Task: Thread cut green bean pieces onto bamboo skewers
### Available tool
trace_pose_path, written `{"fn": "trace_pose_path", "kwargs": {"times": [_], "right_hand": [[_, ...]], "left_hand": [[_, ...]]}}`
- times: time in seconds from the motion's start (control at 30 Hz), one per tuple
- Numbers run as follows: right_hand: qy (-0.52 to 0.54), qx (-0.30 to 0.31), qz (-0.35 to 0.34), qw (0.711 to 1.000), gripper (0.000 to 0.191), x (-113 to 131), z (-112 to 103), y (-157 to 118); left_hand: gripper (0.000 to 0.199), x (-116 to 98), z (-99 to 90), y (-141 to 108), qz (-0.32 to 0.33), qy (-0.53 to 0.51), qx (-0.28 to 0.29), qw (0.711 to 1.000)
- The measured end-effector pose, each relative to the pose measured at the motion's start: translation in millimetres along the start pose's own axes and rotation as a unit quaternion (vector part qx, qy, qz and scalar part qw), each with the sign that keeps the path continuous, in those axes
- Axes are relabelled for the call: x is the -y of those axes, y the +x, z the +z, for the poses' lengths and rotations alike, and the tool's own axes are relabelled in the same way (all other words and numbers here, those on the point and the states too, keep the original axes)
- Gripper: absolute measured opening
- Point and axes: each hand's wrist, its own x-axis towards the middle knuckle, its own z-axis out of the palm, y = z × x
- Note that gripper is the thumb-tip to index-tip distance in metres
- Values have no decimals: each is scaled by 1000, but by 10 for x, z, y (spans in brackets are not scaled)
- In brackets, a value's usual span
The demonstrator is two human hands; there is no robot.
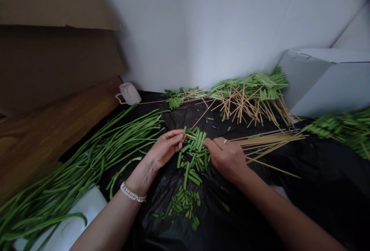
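My left hand [169, 147] is closed in a pinch on a short piece of green bean [185, 130] at the tip of a bamboo skewer [189, 135]. Several cut bean pieces [199, 140] sit side by side across that skewer. From the other side my right hand [227, 159] grips the skewer; the part inside its fingers is hidden. Loose cut pieces [199, 162] lie just below my hands, and smaller bits [185, 202] are scattered nearer me on a black plastic sheet [162, 228].
Long uncut green beans [115, 147] spread over the left side. Bare skewers [268, 143] lie right of my right hand. Filled skewers [248, 89] are piled at the back, with more beans [343, 125] far right. A white mug [129, 93] and a white box [326, 81] stand behind.
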Motion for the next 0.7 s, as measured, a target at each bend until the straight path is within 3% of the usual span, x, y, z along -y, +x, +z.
{"fn": "trace_pose_path", "kwargs": {"times": [0.37,0.7], "right_hand": [[-4,14,3,1000,20,9,-4,0],[2,20,8,1000,18,41,-21,7]], "left_hand": [[31,4,-8,21,19,8,-22,1000],[27,57,17,14,71,50,-41,995]]}}
